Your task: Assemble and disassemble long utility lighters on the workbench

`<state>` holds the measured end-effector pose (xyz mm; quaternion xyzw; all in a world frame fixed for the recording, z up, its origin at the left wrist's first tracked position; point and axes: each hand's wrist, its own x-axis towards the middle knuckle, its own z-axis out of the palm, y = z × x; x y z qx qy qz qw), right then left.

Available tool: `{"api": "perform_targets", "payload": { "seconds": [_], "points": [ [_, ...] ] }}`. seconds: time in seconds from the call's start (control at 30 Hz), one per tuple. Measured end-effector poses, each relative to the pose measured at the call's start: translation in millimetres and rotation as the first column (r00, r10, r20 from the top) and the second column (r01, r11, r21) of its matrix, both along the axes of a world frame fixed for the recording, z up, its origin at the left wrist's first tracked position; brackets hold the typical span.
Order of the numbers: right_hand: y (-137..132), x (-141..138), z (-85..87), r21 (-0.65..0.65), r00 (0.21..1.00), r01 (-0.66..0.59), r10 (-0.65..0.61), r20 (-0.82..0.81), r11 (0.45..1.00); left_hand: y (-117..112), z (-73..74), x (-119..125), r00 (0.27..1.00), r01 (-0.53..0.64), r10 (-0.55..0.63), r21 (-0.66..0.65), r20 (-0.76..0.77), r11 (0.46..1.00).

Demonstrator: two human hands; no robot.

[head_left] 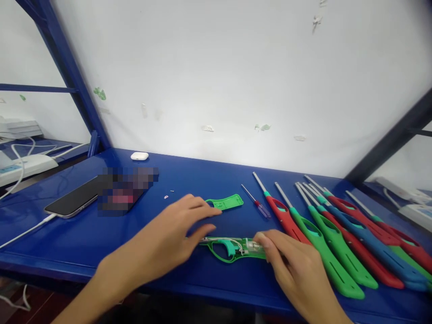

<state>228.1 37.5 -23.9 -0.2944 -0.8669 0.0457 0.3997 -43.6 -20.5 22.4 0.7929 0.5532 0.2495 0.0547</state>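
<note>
An opened green gas lighter (221, 247) lies on the blue table near the front edge, its trigger, wires and clear fuel tank exposed. My right hand (295, 265) is closed around its handle end, thumb and fingers at the tank. My left hand (182, 229) hovers over the lighter's nozzle end, thumb and fingers apart, with nothing visible between them. Just beyond its fingertips is the loose green half shell (231, 202), partly hidden by the fingers; I cannot tell whether they touch. A small screwdriver (258, 204) with a clear and red handle rests to the right of the shell.
Several red, green and blue lighters (340, 256) lie side by side on the right. On the left are a phone (76, 198) with a white cable, a blurred-out item (130, 189) and a white earbud case (139, 156). Tiny pieces (166, 196) lie mid-table. A white wall (216, 81) stands behind.
</note>
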Motion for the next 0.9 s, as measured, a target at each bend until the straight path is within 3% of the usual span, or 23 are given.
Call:
{"api": "perform_targets", "payload": {
  "seconds": [0.13, 0.23, 0.43, 0.6, 0.67, 0.77, 0.83, 0.9],
  "points": [
    [-1.4, -2.5, 4.0, -0.008, 0.996, -0.092, 0.092, 0.006, 0.996, -1.7, -10.5, 34.1, 0.984, 0.17, -0.171, 0.017, 0.043, 0.985],
    [-1.6, -1.7, 4.5, -0.016, 0.993, -0.121, 0.121, 0.007, 0.992, 0.5, -14.8, 43.8, 0.967, 0.246, -0.246, 0.009, 0.063, 0.969],
    [-3.2, 1.0, 2.1, -0.05, 0.99, -0.142, 0.143, 0.011, 0.989, -2.7, -15.2, 47.5, 0.963, 0.253, -0.255, 0.033, 0.09, 0.967],
    [-2.0, 0.5, 1.7, -0.009, 0.986, -0.168, 0.168, -0.023, 0.986, -8.8, -16.7, 58.4, 0.96, 0.251, -0.265, 0.138, 0.094, 0.958],
    [-1.6, 1.4, 2.4, 0.003, 0.988, -0.148, 0.148, -0.044, 0.989, -9.3, -13.0, 56.3, 0.967, 0.232, -0.246, 0.158, 0.073, 0.96],
    [-1.8, 3.6, 3.8, -0.006, 0.995, 0.004, -0.004, -0.101, 1.0, -6.5, -1.5, 35.8, 0.99, 0.14, -0.141, 0.146, -0.003, 0.979],
    [-1.8, 4.3, 4.4, -0.022, 0.985, 0.109, -0.111, -0.13, 0.994, -2.1, 6.8, 11.8, 0.992, -0.012, 0.032, 0.153, -0.126, 0.988],
    [-1.4, 3.4, 4.3, -0.024, 0.983, 0.137, -0.139, -0.117, 0.99, 3.6, 12.7, -14.6, 0.953, -0.15, 0.181, 0.142, -0.241, 0.978]
  ]
}}
